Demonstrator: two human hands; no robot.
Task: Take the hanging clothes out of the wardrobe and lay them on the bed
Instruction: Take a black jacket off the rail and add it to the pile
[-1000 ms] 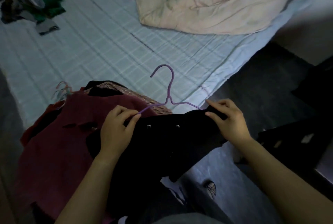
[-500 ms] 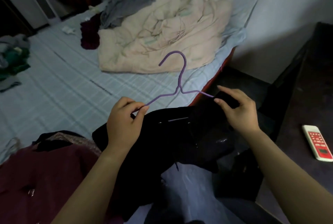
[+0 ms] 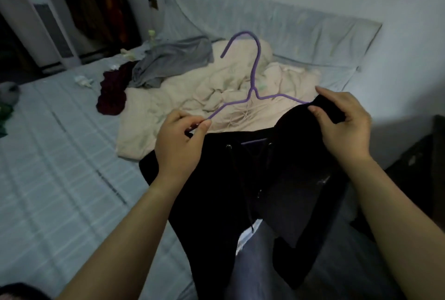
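Your left hand (image 3: 179,141) pinches the bare end of the purple hanger (image 3: 252,75) while your right hand (image 3: 342,123) grips the black garment (image 3: 240,191) over the other end. You've raised both since a second ago, so the garment is likely coming off. Beyond your hands lies the bed (image 3: 60,167) with a cream duvet (image 3: 192,97); farther left are hanging clothes (image 3: 96,10).

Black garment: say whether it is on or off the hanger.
Half off: the purple hanger's left arm is bare in the left hand, its right end under the black garment, gripped by the right hand.
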